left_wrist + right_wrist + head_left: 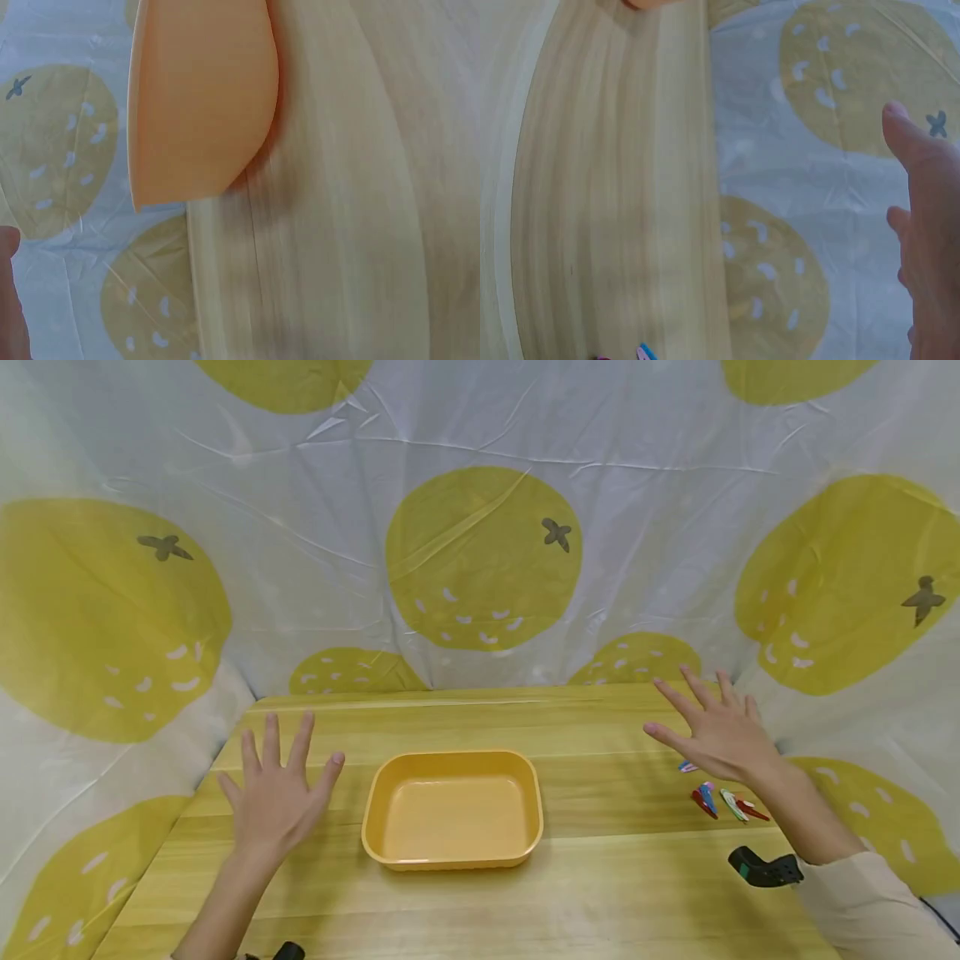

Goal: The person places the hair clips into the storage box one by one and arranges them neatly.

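Your right hand (936,240), right edge; patterned cloth (780,172) behind; wood table (615,187) left; pink-and-blue piece (646,352) (mostly cropped) at bottom.

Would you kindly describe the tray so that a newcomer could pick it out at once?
Find the wooden table in front of the fruit-print sheet. Around its middle, between the left hand and right hand, sits the tray. Unlike the small clips near the right hand, it is large, shallow, yellow-orange, with rounded corners.

From my end I see a creased, pale beige right sleeve (870,893), a curved black right mount (768,870) with a green patch (743,869), a thin dark cable (939,918) by the sleeve, and a black left mount (289,952), partly cut off
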Available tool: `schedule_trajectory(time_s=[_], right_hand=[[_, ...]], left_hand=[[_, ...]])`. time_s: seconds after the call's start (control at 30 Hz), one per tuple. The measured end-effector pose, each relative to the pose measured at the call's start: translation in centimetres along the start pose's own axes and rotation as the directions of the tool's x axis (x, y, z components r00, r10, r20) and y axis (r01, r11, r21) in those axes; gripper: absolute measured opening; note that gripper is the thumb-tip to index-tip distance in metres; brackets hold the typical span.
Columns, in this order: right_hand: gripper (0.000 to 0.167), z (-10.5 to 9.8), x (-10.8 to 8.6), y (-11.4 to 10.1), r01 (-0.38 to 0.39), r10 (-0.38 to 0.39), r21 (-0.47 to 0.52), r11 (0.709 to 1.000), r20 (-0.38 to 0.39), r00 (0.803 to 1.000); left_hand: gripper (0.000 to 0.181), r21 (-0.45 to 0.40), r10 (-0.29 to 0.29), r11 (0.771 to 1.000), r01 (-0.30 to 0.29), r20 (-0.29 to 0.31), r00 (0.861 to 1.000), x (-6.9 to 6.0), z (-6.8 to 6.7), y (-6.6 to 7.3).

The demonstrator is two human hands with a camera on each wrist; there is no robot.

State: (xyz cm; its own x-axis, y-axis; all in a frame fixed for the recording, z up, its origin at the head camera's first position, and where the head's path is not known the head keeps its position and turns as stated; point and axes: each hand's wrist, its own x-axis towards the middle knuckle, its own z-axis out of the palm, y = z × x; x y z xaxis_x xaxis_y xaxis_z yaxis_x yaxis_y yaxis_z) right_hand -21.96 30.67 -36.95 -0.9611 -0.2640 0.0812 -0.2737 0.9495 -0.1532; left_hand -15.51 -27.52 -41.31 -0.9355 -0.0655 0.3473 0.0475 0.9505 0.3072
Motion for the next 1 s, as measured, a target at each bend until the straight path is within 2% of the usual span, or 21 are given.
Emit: schedule_trajectory(time_s=[0.17,0.33,0.47,0.57,0.7,0.83,0.9,1.0], right_hand=[[0.082,-0.1,-0.3,0.9,-0.001,0.001,0.036,0.999,0.006,1.000],[0.080,-0.1,-0.7,1.6,0.027,-0.027,0.074,0.997,-0.005,1.000],[0.076,0.2,-0.9,2.4,0.075,-0.073,0.115,0.990,-0.027,0.997],[0.073,0.5,-1.0,3.2,0.112,-0.107,0.148,0.983,-0.039,0.993],[0.069,1.0,-1.4,4.1,0.123,-0.117,0.158,0.980,-0.047,0.992],[0.067,1.3,-1.8,4.8,0.109,-0.103,0.147,0.983,-0.052,0.993],[0.067,1.4,-2.0,5.1,0.108,-0.101,0.145,0.984,-0.055,0.993],[0.066,1.5,-2.4,5.4,0.125,-0.116,0.156,0.980,-0.066,0.991]], left_hand=[[0.075,-0.079,-0.008,0.997,0.010,0.025,1.000,-1.3,0.4,0.9],[0.075,-0.187,-0.013,0.982,0.026,0.069,0.998,-2.5,0.6,1.8],[0.073,-0.291,-0.006,0.956,0.031,0.086,0.996,-3.2,0.7,2.3],[0.073,-0.388,0.007,0.921,0.032,0.097,0.995,-3.7,1.0,2.7],[0.073,-0.528,-0.001,0.847,0.070,0.130,0.991,-4.5,1.5,3.0],[0.074,-0.630,-0.060,0.759,0.161,0.178,0.982,-5.3,2.1,3.4],[0.075,-0.690,-0.080,0.694,0.206,0.210,0.974,-5.7,2.4,3.7],[0.078,-0.778,-0.089,0.565,0.276,0.275,0.957,-6.3,2.9,4.1]])
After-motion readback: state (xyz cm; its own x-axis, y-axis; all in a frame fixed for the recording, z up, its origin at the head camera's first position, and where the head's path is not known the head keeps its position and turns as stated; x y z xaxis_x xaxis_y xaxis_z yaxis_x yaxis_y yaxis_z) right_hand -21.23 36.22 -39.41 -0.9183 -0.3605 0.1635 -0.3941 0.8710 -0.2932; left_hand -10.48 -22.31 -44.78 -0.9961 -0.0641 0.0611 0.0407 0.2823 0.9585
